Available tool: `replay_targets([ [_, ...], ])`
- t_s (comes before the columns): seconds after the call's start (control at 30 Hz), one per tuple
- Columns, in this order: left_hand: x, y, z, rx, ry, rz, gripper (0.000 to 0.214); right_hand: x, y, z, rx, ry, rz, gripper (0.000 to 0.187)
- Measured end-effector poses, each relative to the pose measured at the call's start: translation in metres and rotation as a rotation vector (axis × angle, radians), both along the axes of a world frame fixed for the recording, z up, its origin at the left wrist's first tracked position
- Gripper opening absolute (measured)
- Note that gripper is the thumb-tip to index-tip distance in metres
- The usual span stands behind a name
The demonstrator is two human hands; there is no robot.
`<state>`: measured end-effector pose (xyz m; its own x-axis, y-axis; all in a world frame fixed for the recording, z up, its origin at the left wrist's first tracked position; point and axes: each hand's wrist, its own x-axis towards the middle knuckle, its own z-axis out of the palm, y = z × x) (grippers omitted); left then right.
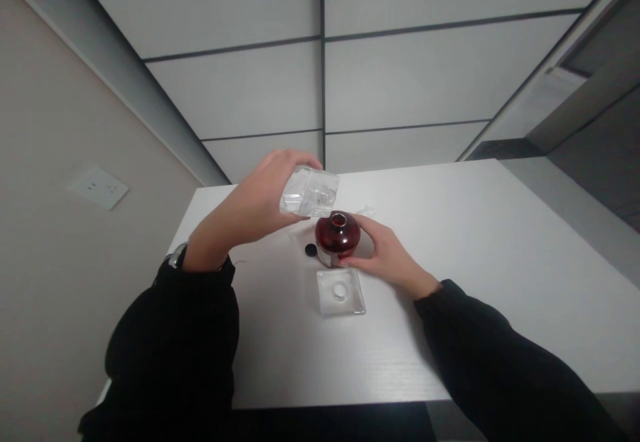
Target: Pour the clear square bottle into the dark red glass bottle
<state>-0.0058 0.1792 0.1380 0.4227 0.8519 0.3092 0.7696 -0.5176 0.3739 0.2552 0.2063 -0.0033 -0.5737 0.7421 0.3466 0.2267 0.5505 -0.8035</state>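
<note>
Above the white table, head cam looking fwd & down, I've got both hands up near the red bottle, apart but close, w/ the bottle between them.

L hand is just left of & slightly above the bottle, fingers wrapped over a clear square block, which is tilted & sits right by the bottle's open neck. Can't tell if block & neck touch.

R hand is clamped on the bottle's right side, fingertips reaching round its lower front. Bottle is dark red, round-shouldered, upright on the table as far as I can see, w/ a pale label low on the side facing me.

Just left of the bottle: small black cap, lying on the table. Just in front: clear square base w/ a round recess. Behind it, partly hidden, a thin clear piece, too faint to name.

Well left of the bottle: watch on my L wrist, black sleeves on both arms, & a wall outlet on the beige wall. Well behind it: white panels w/ dark seams.
</note>
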Motion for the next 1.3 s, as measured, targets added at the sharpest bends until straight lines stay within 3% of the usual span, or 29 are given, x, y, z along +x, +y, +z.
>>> replay_targets([
  [1.3, 0.0083, -0.0035, 0.0059, 0.065, 0.079, -0.053, 0.04, -0.0009, -0.0005, -0.0029, -0.012, 0.017, -0.001, 0.082],
])
